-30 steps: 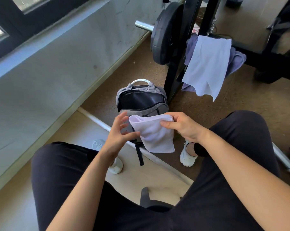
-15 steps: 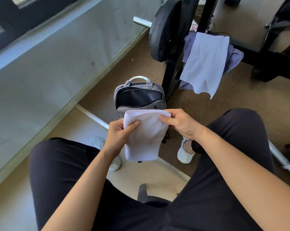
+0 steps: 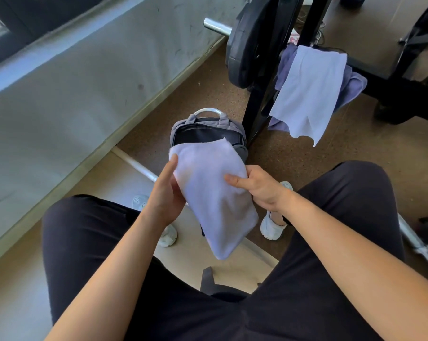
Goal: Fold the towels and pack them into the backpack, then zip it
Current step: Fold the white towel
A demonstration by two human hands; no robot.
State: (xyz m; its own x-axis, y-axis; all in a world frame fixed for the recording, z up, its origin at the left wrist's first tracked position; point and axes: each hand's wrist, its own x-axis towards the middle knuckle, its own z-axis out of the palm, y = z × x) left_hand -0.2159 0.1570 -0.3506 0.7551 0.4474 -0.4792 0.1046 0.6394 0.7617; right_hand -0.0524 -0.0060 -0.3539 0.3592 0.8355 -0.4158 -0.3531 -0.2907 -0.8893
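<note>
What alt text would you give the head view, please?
A seated person holds a folded towel in both hands: the left hand lies flat against its side, the right hand pinches it. An open backpack stands on the floor beyond, and a white towel and a purple towel hang on a rack.

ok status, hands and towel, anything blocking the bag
Right hand pinches folded towel, left hand flat against its edge. Backpack unzipped on floor beyond, nothing seen blocking it. White towel and purple towel draped on rack.
</note>
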